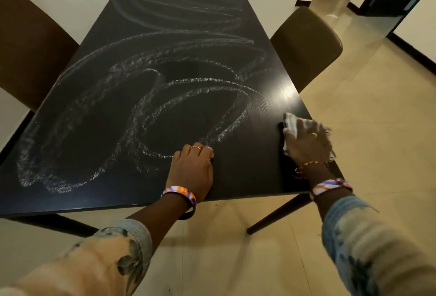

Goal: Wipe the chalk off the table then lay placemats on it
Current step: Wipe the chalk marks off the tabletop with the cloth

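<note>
Wiping step, barely begun: right hand [306, 141] flat, presses cloth [291, 121] on bench [247, 177] near-right corner. Left hand [193, 168] loosely curled, empty, braces. Next: sweep left across chalk loops [151, 116].

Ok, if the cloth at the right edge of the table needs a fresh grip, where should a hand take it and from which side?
Best from above. The cloth lies crumpled flat on the table under the right hand, so no edge is easy to get under. Bunch the loose fold sticking out beyond the fingers, on the far-left side. The left hand rests on the table, apart from it.
</note>
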